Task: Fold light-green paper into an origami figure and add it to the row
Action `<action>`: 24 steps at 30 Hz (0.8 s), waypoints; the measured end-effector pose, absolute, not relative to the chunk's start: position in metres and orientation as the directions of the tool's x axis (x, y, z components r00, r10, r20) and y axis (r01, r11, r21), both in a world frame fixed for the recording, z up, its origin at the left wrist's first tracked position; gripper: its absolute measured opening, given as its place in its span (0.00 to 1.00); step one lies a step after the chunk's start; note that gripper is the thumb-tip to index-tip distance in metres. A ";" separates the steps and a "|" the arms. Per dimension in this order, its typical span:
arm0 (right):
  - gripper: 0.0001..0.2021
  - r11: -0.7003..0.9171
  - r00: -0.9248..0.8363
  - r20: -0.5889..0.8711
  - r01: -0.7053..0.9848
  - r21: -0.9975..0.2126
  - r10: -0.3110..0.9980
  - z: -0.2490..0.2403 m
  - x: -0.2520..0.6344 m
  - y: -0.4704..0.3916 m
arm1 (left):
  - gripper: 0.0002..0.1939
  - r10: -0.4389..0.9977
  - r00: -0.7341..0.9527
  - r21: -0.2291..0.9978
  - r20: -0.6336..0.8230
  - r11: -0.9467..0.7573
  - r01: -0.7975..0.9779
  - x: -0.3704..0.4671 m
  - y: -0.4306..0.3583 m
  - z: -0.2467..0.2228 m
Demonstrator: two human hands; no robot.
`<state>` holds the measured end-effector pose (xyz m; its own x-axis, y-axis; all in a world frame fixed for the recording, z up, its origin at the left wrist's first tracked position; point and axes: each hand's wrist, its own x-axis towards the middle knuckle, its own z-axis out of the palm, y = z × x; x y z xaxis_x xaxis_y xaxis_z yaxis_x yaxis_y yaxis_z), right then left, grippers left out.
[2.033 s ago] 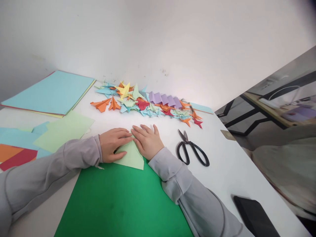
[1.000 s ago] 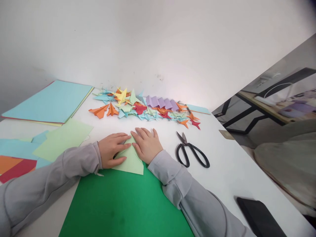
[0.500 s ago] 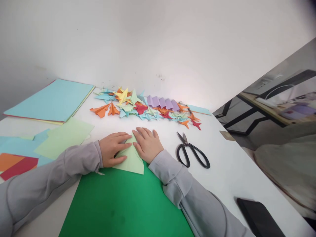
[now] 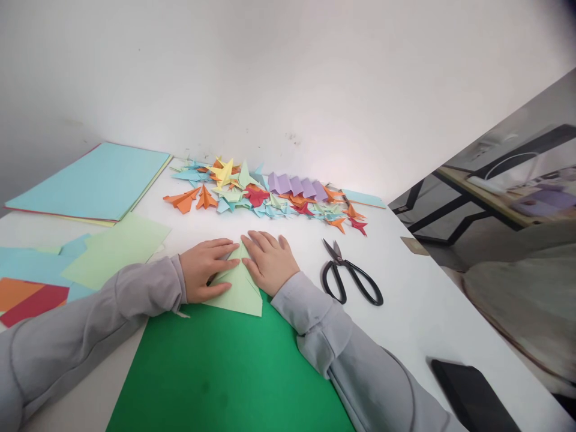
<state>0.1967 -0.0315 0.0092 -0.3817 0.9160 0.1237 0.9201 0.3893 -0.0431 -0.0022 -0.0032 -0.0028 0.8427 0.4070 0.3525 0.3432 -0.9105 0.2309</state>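
Note:
A folded light green paper [image 4: 240,294] with a pointed far end lies at the top edge of a green mat [image 4: 229,366]. My left hand [image 4: 204,270] rests on its left side, fingers spread and lying flat. On the right side, my right hand [image 4: 270,261] presses down with its fingers stretched out near the tip. The fingertips of both hands nearly meet along the middle crease, and they cover part of the folds.
Black-handled scissors [image 4: 339,273] lie right of my hands, and a black phone-like object [image 4: 472,393] at lower right. Folded paper figures [image 4: 256,195] line the wall. Paper sheets [image 4: 94,180] are stacked at back left, with loose light green paper [image 4: 117,249] nearer.

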 end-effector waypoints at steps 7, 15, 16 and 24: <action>0.24 0.382 -0.374 0.112 0.923 -0.054 0.920 0.009 0.197 -0.032 | 0.22 0.400 0.841 0.232 0.364 -0.914 0.334 -0.002 -0.002 -0.004; 0.24 0.384 -0.379 0.109 0.923 -0.026 0.919 0.009 0.196 -0.033 | 0.21 0.409 0.834 0.266 0.369 -0.907 0.327 -0.002 -0.002 -0.003; 0.24 0.382 -0.377 0.109 0.924 -0.024 0.920 0.009 0.196 -0.033 | 0.21 0.408 0.835 0.263 0.370 -0.908 0.327 -0.002 -0.002 -0.003; 0.23 0.394 -0.387 0.108 0.918 -0.051 0.916 0.011 0.195 -0.033 | 0.21 0.398 0.840 0.236 0.370 -0.914 0.330 -0.001 -0.002 -0.002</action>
